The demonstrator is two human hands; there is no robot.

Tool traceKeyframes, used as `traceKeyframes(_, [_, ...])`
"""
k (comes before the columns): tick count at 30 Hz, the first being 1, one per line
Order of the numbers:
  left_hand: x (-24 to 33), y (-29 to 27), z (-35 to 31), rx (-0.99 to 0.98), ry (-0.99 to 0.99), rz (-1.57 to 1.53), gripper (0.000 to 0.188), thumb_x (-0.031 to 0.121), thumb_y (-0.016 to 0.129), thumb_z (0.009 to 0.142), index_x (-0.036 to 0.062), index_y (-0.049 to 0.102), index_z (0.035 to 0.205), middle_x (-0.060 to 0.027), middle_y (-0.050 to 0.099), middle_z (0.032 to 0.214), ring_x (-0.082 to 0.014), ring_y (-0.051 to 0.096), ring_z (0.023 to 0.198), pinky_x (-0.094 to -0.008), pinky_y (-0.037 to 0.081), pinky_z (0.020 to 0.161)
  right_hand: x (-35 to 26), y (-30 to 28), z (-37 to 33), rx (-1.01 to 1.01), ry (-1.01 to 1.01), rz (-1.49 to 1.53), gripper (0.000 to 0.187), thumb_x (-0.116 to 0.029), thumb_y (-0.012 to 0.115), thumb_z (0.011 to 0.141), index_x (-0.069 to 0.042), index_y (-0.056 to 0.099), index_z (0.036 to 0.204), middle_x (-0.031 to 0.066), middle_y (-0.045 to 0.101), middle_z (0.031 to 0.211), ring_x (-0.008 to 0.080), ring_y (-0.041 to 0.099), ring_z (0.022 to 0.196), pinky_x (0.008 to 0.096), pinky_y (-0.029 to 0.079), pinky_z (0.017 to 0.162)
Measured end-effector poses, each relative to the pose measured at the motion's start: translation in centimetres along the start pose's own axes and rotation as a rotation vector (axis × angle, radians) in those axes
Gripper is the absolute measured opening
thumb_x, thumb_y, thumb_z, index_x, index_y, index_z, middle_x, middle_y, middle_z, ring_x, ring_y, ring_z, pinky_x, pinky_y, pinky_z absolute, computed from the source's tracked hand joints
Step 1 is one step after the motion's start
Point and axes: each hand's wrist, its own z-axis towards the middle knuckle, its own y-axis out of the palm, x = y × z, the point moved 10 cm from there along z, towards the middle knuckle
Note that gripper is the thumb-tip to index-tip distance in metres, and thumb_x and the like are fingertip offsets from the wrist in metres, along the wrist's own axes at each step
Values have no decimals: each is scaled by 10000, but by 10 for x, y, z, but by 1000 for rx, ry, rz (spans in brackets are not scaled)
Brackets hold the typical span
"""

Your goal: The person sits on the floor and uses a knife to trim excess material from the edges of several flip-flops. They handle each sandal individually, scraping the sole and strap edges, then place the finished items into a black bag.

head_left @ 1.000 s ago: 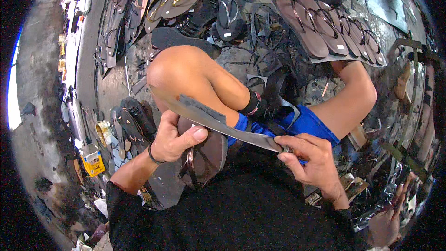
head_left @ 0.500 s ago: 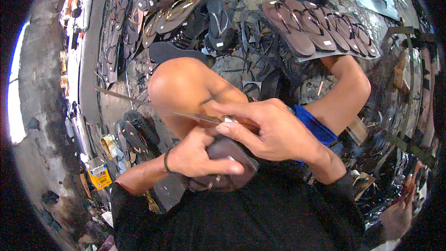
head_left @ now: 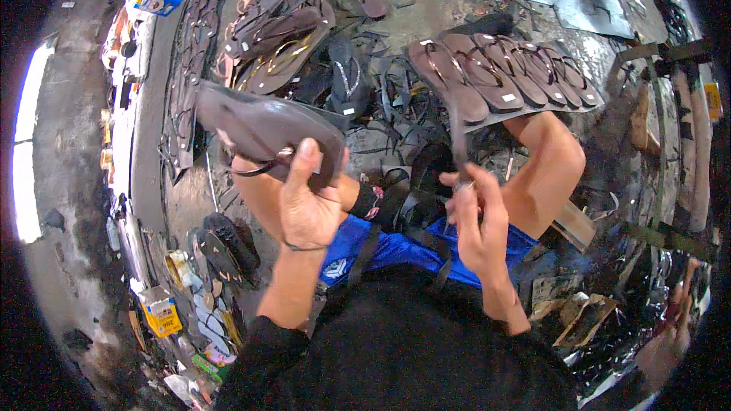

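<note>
My left hand (head_left: 311,209) grips a brown flip-flop (head_left: 263,128) by one end, thumb on top near the strap and a small white label. The sole is raised over my left knee, its other end pointing up and left. In my right hand (head_left: 483,228), the fingers are closed around a knife whose long thin blade (head_left: 458,141) points away from me. Motion blurs the blade, and most of its handle is hidden by the fingers. The two hands are apart, above my blue shorts (head_left: 396,251).
Beyond my right knee, several brown flip-flops (head_left: 487,72) lie side by side on a dark board. More flip-flops (head_left: 285,30) are heaped at the far left. Dark scraps litter the middle floor. A dark pair (head_left: 222,247) and a yellow box (head_left: 161,316) sit at left.
My hands have moved apart. The flip-flop went from my lap up and left in my left hand. The knife swung from pointing left to pointing away, moving right with my right hand.
</note>
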Motion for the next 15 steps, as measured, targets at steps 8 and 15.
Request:
traceKeyframes(8, [-70, -18, -28, 94, -321, -198, 260, 220, 644, 973, 103, 631, 1205, -50, 692, 1141, -236, 692, 999, -414, 622, 861, 1, -9, -68, -191, -139, -447, 289, -79, 711, 887, -6, 681, 1164, 134, 697, 927, 197, 629, 693, 298, 508, 610])
traceKeyframes(15, [-70, -56, -63, -5, -352, -56, 308, 221, 585, 1003, 73, 589, 1274, -77, 669, 1233, -216, 674, 1060, -424, 592, 935, -11, 17, -57, -236, -137, -479, 274, -92, 712, 893, -23, 692, 1157, 110, 683, 827, 173, 607, 604, 285, 494, 551])
